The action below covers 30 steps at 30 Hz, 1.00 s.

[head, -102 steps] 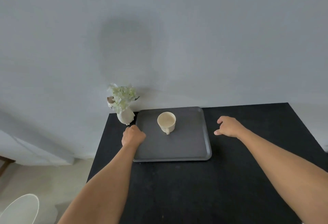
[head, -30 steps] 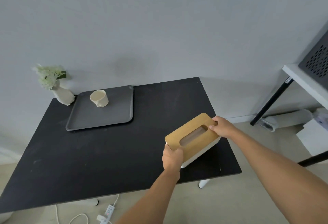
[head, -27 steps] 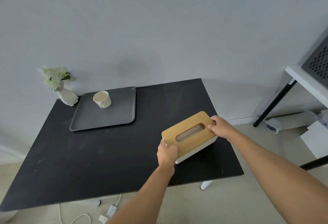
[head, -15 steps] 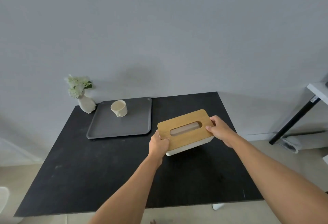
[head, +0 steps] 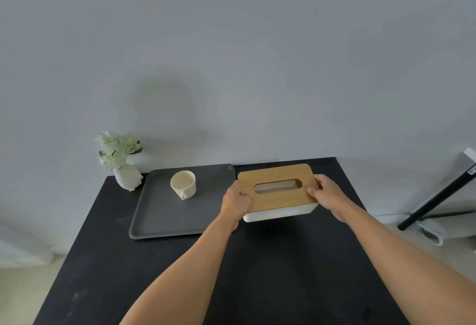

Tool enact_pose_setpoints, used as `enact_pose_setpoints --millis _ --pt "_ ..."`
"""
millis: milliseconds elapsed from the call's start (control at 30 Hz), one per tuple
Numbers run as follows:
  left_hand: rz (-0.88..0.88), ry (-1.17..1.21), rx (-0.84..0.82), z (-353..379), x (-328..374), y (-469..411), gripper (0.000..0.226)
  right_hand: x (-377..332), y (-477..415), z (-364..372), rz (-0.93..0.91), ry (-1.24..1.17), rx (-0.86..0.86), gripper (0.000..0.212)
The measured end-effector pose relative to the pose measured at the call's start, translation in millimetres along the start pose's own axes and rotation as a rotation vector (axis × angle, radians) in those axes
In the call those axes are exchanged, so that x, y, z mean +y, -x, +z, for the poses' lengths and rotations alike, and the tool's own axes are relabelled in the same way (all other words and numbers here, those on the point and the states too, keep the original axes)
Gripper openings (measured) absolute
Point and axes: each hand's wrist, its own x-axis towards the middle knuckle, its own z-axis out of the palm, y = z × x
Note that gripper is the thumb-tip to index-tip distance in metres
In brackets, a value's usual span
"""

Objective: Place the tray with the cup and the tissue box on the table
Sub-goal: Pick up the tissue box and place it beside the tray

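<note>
A white tissue box with a wooden lid (head: 277, 188) is held between my two hands at the far right part of the black table (head: 270, 273). My left hand (head: 235, 202) grips its left end and my right hand (head: 327, 193) grips its right end. Whether the box rests on the table or hovers just above it, I cannot tell. Just left of it lies a dark grey tray (head: 159, 221), and a cream cup (head: 183, 185) stands upright on the tray's far part.
A white vase with pale green flowers (head: 123, 167) stands at the table's far left corner, touching the grey wall. At the right, off the table, a black leg of a white shelf (head: 435, 201) slants down to the floor.
Both hands have carried the tissue box from the table's near right edge toward the far side, beside the tray. The tray and cup have stayed where they were.
</note>
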Motion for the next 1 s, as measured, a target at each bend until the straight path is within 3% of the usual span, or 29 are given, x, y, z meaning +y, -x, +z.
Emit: enact_pose_setpoints --millis 400,567,1000 --pt "-0.031 -0.103 0.014 -20 27 -86 0.045 -27 -84 16 0.011 -0.006 -0.053 0.050" --pt "-0.045 -0.103 0.030 -15 42 -115 0.032 -31 -118 14 0.013 -0.019 -0.050 0.049" --pt "-0.081 -0.074 0.012 -2 42 -162 0.023 -24 -170 15 0.015 0.015 -0.068 0.048"
